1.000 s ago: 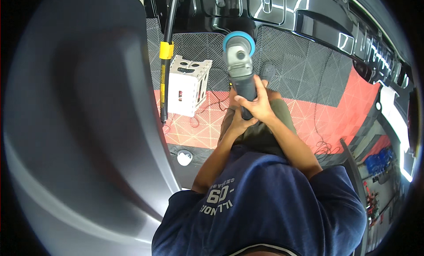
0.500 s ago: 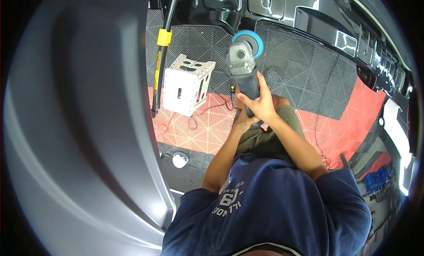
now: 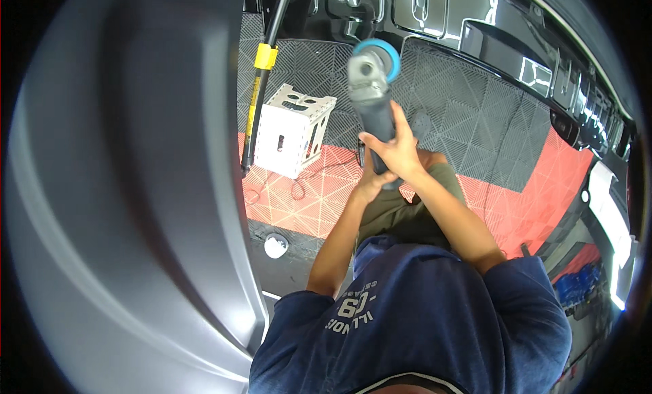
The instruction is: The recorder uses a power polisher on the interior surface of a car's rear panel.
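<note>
In front of my body I hold a polisher [image 3: 375, 115] with a grey metal head and a dark grip. Its round blue pad [image 3: 392, 57] faces away from me, near the glossy black car panel [image 3: 421, 13]; whether the two touch cannot be made out. My right hand [image 3: 401, 149] is wrapped around the grip, thumb across the top. Lower down, at the rear end of the polisher, my left hand [image 3: 372, 182] is closed on it, its fingers partly hidden underneath.
A large dark car panel [image 3: 149, 190] fills the left side. Beside it stand a white step stool [image 3: 285, 136] and a black strut with a yellow band [image 3: 265, 56]. Cords lie on the black and red floor tiles [image 3: 305, 210]. A small white round item [image 3: 276, 245] sits nearby.
The polisher has shifted slightly left and up, its head tilting a little left, with both hands still on it. The panel, strut and stool appear a little farther right as the view shifts.
</note>
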